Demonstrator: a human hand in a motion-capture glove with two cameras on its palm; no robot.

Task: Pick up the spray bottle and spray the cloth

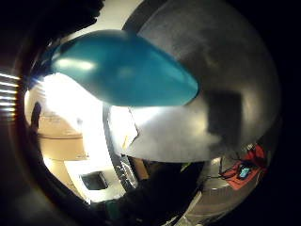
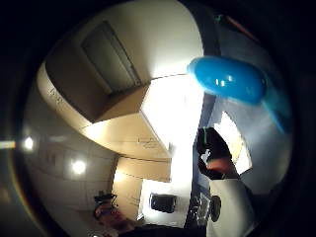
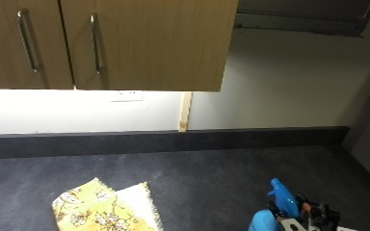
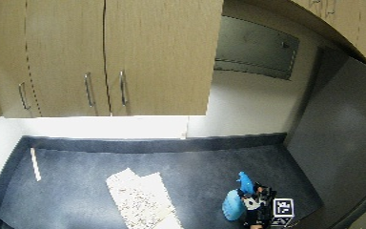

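A blue bottle [image 1: 124, 68] filled much of the view, close to the palm. Beyond it lay a grey counter [image 1: 225, 52] with a dark shadow on it. A pale cloth [image 1: 123, 129] lay on the counter. A red thing [image 1: 247, 170] sat at the edge.

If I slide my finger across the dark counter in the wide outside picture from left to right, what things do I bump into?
The pale stick near the counter's left edge → the flowery cloth lying flat → the blue spray bottle → the gloved right hand on the bottle.
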